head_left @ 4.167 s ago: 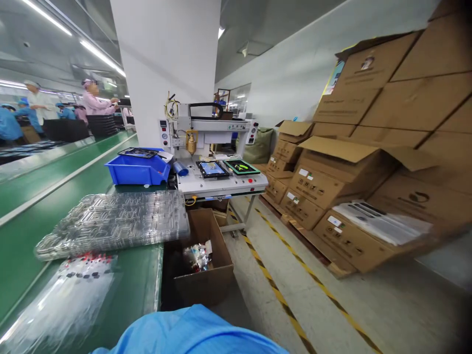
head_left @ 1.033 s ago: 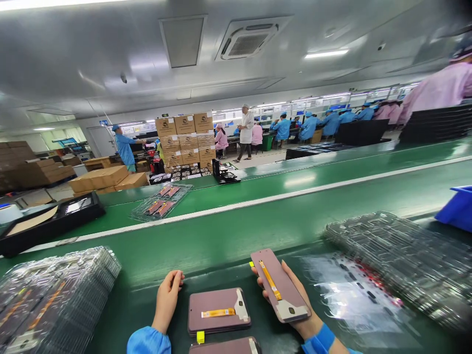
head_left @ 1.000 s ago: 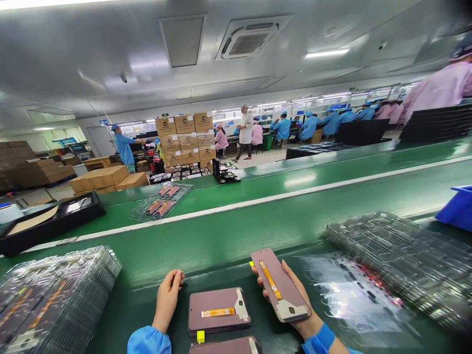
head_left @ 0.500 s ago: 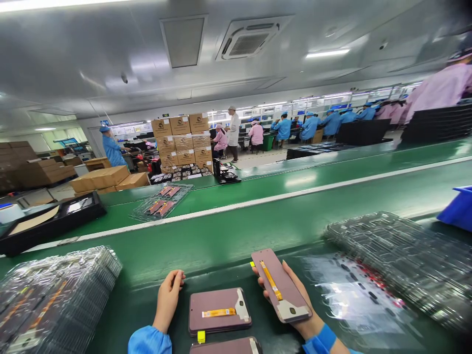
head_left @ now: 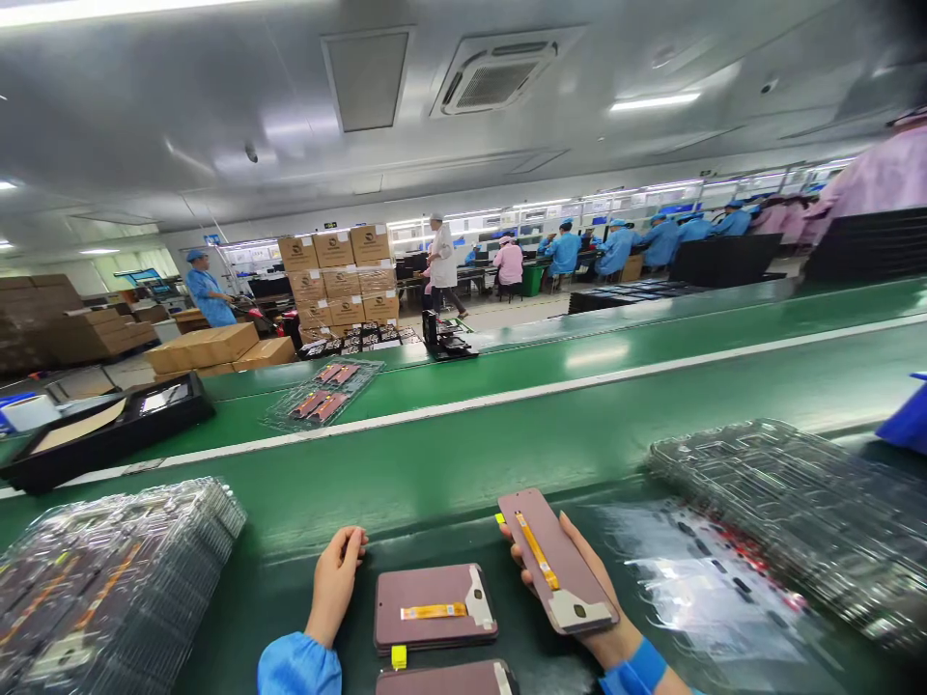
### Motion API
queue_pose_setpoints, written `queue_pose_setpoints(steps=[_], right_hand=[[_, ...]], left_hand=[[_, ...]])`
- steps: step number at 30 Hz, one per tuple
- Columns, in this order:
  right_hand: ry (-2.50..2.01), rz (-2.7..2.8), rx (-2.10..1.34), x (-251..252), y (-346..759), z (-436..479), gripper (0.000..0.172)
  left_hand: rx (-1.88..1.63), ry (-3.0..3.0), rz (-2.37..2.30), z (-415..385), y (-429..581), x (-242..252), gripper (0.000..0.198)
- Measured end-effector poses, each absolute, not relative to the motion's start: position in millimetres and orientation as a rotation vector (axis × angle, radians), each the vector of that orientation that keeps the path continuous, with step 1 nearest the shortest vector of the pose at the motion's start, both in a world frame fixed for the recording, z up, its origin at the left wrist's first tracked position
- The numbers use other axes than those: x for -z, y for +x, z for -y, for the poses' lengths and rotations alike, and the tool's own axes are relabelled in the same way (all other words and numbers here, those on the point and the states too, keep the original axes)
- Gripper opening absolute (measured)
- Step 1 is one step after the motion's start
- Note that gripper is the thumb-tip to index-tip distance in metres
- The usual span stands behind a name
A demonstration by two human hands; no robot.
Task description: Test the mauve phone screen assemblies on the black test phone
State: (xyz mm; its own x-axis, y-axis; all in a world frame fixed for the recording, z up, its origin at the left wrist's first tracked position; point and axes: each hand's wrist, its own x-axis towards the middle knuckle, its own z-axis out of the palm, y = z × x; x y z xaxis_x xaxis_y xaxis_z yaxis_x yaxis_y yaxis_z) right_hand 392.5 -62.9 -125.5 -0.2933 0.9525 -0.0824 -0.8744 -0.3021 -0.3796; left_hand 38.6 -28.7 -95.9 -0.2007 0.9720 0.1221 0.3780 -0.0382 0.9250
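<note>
My right hand [head_left: 588, 589] is closed around a phone screen [head_left: 554, 550], held tilted above the bench with its mauve back, orange flex cable and pale lower end facing me. A small yellow tab sticks out at its upper left edge. To the left, a similar phone screen [head_left: 435, 606] lies flat on the dark mat, and another phone screen [head_left: 441, 680] is partly cut off below it, near a yellow tab [head_left: 398, 657]. Left of these my left hand [head_left: 337, 579] rests with curled fingers, thumb against the index finger; whatever it may hold is hidden.
A tall stack of clear trays [head_left: 137, 569] holding screens stands at left. More clear trays [head_left: 789, 512] and clear plastic film [head_left: 695, 579] lie at right, near a blue bin [head_left: 905, 415]. Across the green bench [head_left: 449, 454] sit a clear tray of screens [head_left: 329, 391] and a black tray [head_left: 108, 434].
The whole view has shifted slightly. Both hands keep their pose, the right one still holding the phone screen. In the background, a person in white has moved left.
</note>
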Motion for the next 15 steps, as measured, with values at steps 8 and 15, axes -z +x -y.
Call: queue_pose_setpoints(steps=[8, 15], right_hand=[[-0.348, 0.32, -1.863, 124.1, 392.0, 63.2, 0.05], [-0.353, 0.318, -1.875, 123.3, 392.0, 62.8, 0.051]], left_hand=[[-1.226, 1.45, -1.621, 28.4, 38.8, 96.4, 0.065], [-1.225, 1.453, -1.622, 27.4, 38.1, 98.0, 0.065]])
